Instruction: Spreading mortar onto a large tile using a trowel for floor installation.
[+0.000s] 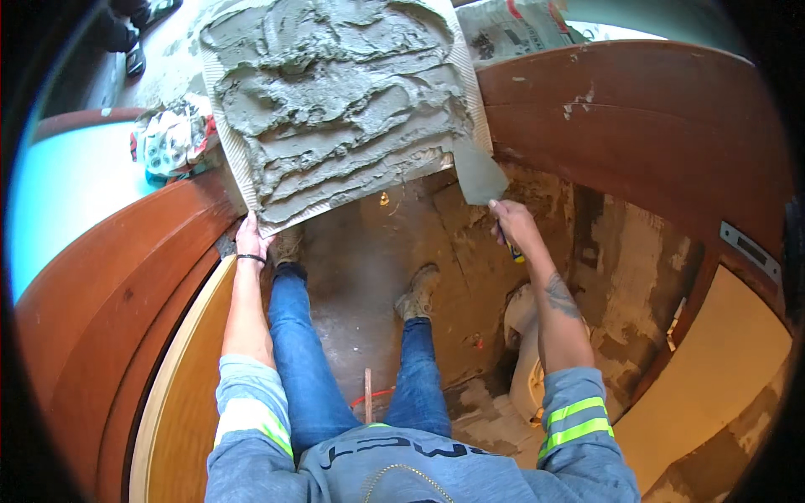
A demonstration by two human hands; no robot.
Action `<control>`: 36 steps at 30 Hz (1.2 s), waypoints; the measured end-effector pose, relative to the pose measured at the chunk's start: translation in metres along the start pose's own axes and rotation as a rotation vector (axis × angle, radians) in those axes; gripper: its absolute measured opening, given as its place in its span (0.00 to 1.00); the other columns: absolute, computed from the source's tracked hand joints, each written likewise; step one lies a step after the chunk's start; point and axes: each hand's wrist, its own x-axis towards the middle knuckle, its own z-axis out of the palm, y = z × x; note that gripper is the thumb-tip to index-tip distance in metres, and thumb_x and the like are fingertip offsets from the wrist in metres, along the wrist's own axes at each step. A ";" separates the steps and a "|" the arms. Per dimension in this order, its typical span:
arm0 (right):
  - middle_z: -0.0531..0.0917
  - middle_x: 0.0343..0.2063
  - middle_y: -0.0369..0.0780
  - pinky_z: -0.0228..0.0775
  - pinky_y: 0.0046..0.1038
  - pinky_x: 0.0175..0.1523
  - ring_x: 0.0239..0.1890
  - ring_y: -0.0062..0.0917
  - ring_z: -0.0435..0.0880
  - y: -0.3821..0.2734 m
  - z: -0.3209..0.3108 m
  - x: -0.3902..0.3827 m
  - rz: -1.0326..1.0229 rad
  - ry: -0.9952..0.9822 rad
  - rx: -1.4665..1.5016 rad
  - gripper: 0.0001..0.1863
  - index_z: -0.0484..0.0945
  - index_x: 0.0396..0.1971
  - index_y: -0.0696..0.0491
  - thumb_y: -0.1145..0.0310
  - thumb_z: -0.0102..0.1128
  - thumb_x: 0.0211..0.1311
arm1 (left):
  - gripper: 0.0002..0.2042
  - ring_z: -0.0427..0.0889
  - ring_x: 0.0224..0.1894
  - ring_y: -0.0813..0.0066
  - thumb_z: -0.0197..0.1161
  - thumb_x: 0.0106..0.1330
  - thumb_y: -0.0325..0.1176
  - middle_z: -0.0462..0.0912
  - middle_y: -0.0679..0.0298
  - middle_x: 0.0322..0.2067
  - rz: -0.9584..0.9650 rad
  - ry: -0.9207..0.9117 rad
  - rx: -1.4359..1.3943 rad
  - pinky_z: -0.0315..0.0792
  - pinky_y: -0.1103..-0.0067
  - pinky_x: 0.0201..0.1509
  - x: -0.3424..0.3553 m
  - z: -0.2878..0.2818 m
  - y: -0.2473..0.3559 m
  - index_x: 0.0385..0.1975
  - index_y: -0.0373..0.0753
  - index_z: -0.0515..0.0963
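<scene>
Grey wet mortar (335,92) lies in thick, uneven ridges over a large tile (220,126), whose ribbed pale back shows along the edges. My left hand (253,241) is closed on the tile's near left corner. In my right hand (513,228) is the handle of a trowel, partly hidden by my fingers. The grey blade of the trowel (480,174) touches the tile's right edge near its near corner.
A brown wooden door frame (159,243) stands left, with a yellowish door (189,369) beside it. More brown frame (620,109) curves along the right. Bags (172,138) sit far left. Below are my boots, a wooden stick (367,394) and a whitish toilet-like fixture (527,360).
</scene>
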 end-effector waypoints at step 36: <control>0.81 0.23 0.50 0.70 0.43 0.34 0.27 0.48 0.80 -0.018 -0.011 0.037 -0.140 0.222 -0.234 0.21 0.76 0.31 0.58 0.52 0.47 0.64 | 0.21 0.81 0.42 0.69 0.51 0.68 0.49 0.79 0.61 0.45 0.015 0.017 0.034 0.78 0.69 0.36 0.022 0.004 0.016 0.53 0.40 0.69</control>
